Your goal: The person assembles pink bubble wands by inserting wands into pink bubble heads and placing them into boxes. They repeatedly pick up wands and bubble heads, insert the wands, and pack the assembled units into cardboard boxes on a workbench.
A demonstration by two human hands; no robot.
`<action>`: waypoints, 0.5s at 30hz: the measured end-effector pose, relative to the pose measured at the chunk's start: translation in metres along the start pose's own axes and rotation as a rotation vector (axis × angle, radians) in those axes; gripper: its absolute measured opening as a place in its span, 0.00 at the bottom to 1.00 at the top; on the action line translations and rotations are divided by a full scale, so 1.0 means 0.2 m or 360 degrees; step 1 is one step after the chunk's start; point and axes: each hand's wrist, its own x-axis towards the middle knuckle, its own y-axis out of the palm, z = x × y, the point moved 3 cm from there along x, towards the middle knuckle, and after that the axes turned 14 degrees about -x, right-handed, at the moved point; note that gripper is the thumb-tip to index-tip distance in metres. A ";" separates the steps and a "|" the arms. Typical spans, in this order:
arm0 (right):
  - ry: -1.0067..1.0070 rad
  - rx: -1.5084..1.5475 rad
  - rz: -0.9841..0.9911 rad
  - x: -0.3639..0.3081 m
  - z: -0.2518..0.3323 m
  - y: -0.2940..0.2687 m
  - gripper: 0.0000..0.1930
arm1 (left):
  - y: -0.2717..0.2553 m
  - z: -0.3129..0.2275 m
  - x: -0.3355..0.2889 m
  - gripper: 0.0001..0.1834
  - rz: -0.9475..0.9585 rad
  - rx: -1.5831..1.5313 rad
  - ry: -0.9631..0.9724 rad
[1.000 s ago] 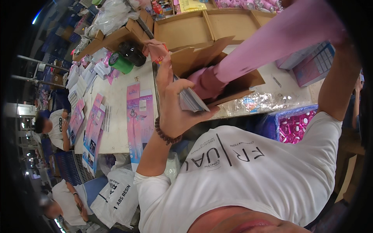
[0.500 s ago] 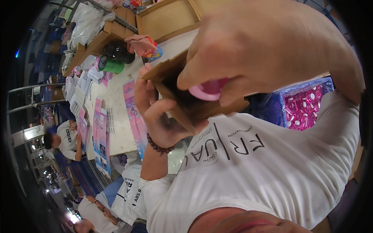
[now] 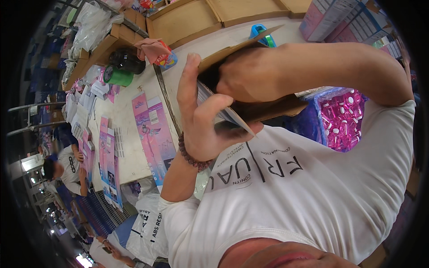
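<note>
The left hand clamps the cardboard carton near the tabletop; the right hand sits inside, fingers hidden, so I cannot tell its grip. Flaps remain unclosed.

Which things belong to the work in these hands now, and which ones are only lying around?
In the work:
open cardboard box, held by the left hand
right hand, inside it

Apparently just lying around:
dark jar
green cylinder
pink cloth
pink bottles with white caps
</note>
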 end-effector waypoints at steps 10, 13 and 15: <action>-0.0301 -0.0470 0.0457 -0.11 0.11 0.11 0.07 | -0.01 -0.09 -0.10 0.35 0.0074 -0.0044 -0.0019; -0.0185 -0.0434 -0.0220 -0.25 0.10 0.10 0.06 | 0.00 -0.12 -0.13 0.35 0.0002 -0.0030 -0.0026; -0.0167 -0.0228 -0.0710 -0.36 0.03 0.10 0.05 | -0.01 -0.13 -0.14 0.34 -0.0112 -0.0044 -0.0059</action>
